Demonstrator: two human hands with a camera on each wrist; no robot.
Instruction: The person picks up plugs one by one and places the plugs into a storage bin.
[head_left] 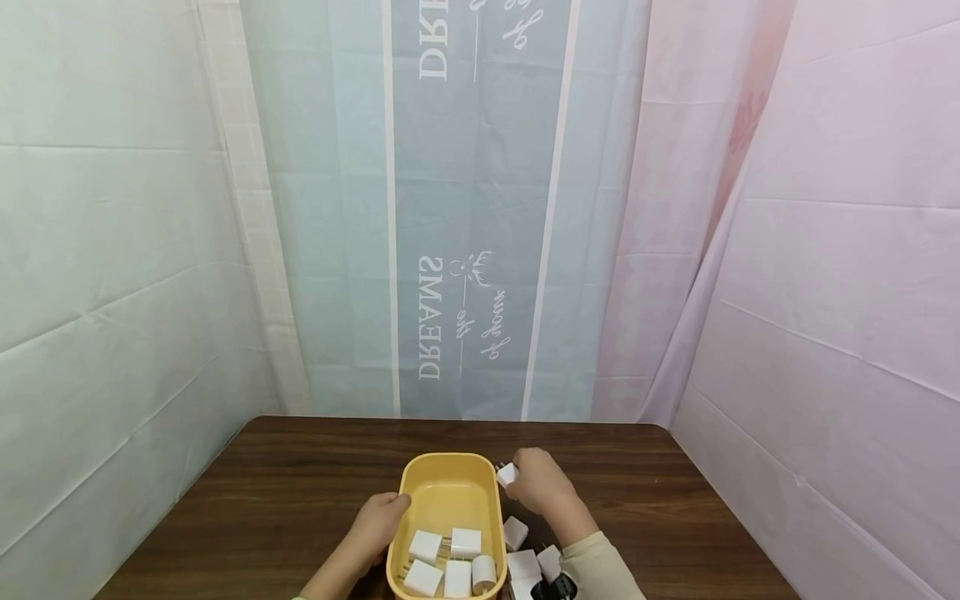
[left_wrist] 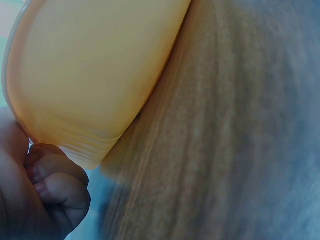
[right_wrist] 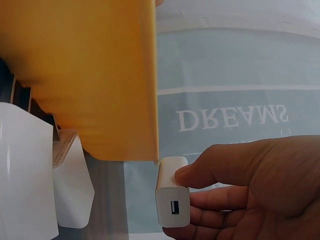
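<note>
A yellow plastic bin (head_left: 450, 504) stands on the table, with several white plug chargers (head_left: 426, 546) lying in its near half. My left hand (head_left: 378, 525) grips the bin's left rim, thumb over the edge; the left wrist view shows curled fingers (left_wrist: 62, 182) against its outer wall. Just beyond the bin's right rim, my right hand (head_left: 542, 482) pinches a white USB charger (right_wrist: 172, 200) between thumb and fingers. Its USB port faces the right wrist camera, while its prongs point toward the bin in the head view.
More white chargers (head_left: 514, 533) lie on the table right of the bin, partly under the right forearm. A black object (head_left: 555, 587) beside the right sleeve is too cut off to identify. Behind the dark wooden table (head_left: 315, 467) hangs a printed curtain (head_left: 465, 208); pale cloth flanks both sides.
</note>
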